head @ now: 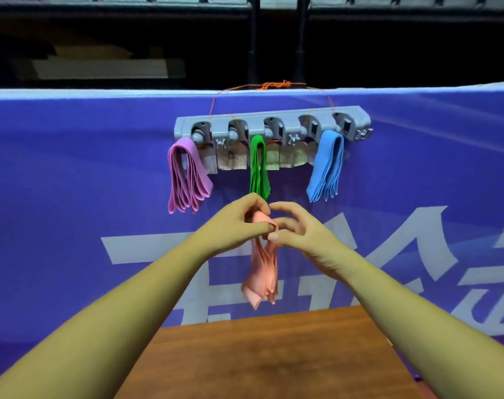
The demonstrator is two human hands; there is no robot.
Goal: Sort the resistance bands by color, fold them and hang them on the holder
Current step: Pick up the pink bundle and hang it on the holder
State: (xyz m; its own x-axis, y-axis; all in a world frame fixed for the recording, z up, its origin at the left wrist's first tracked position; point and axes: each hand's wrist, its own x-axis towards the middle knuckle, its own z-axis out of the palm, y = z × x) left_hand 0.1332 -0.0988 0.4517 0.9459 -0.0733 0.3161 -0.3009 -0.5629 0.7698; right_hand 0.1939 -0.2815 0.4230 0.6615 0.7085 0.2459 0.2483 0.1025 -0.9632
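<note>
Left fingers [258, 226] curl round and pinch the top of one salmon bundle [262, 272]. It hangs above the table [274, 355]. The right thumb [274, 236] touches its fold, fingers loosely bent; I cannot tell if the right hand grips. Above, three bundles hang on the five-slot holder [274, 120]: pink [187, 180] left, green [259, 168] middle, blue [327, 165] right.

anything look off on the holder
The holder hangs from orange string and seems slightly tilted, right end higher. Worn paper tags dangle under it. Pink band, green band and blue band hang neatly.
</note>
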